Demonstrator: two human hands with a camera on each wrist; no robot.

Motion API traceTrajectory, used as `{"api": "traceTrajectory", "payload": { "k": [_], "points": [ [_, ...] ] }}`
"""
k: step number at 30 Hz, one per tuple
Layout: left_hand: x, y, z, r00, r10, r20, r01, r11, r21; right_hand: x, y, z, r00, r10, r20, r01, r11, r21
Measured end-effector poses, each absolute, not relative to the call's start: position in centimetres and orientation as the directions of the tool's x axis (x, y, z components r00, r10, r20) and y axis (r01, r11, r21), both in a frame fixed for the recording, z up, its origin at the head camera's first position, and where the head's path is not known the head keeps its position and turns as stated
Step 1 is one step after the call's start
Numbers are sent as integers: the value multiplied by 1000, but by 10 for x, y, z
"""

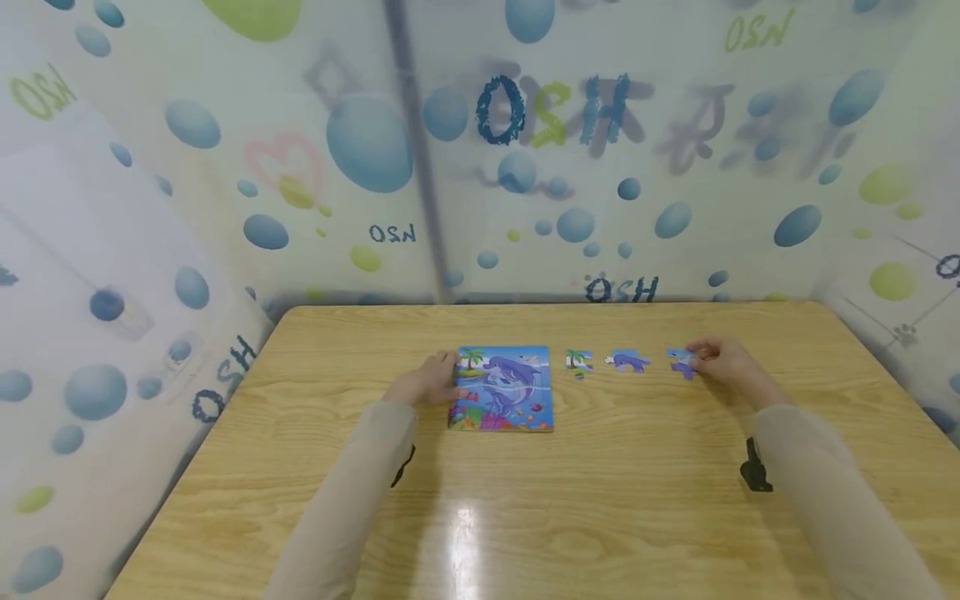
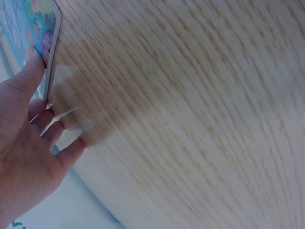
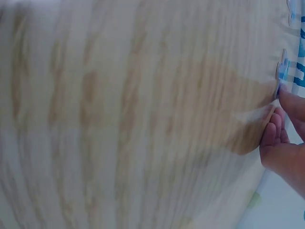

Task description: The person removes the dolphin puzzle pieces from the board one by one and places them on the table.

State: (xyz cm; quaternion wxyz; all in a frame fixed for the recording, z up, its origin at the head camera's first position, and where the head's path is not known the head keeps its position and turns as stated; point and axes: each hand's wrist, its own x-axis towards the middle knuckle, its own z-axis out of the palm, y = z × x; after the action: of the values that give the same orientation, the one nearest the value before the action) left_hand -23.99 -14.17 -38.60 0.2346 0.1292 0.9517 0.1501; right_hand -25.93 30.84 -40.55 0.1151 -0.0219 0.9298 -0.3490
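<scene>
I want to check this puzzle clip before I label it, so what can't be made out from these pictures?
- Head view: the loose piece under the right hand is partly covered by fingers; its picture is too small to read.
- Head view: whether the puzzle board has empty slots is too small to tell.
- Left wrist view: the left hand touches the board's edge; most of the board is cut off.
- Right wrist view: motion blur smears the table; the hand's grip is unclear.

The puzzle board (image 1: 501, 388), a colourful dolphin scene with a palm tree, lay flat near the middle of the worktop, with the left hand (image 1: 426, 384) resting on its left edge. To its right, apart from two other loose pieces, a small purple-and-blue puzzle piece (image 1: 682, 362) lay flat, touched by the fingertips of the right hand (image 1: 722, 358).
</scene>
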Motion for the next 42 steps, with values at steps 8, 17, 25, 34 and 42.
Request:
{"api": "traceTrajectory", "payload": {
  "k": [8, 17, 25, 34, 42],
  "points": [
    [-239, -144, -389, -862, 371, -345, 221, 889, 402, -253, 308, -405, -976, -123, -180, 31, 740, -672],
    [-239, -149, -387, -829, 398, -394, 232, 884, 405, -253, 297, -399, -980, -39, -193, 102, 738, -667],
    [-236, -143, -383, -823, 353, -445, 218, 920, 327, -257, 277, -394, -985, -49, -167, 75, 747, -660],
    [-234, -142, -382, -830, 323, -455, 183, 928, 324, -265, 239, -385, -982, -118, -145, 8, 748, -664],
    [-234, -142, -384, -837, 308, -452, 175, 934, 312, -267, 206, -380, -968, -195, -158, -28, 711, -703]
  ]
}}
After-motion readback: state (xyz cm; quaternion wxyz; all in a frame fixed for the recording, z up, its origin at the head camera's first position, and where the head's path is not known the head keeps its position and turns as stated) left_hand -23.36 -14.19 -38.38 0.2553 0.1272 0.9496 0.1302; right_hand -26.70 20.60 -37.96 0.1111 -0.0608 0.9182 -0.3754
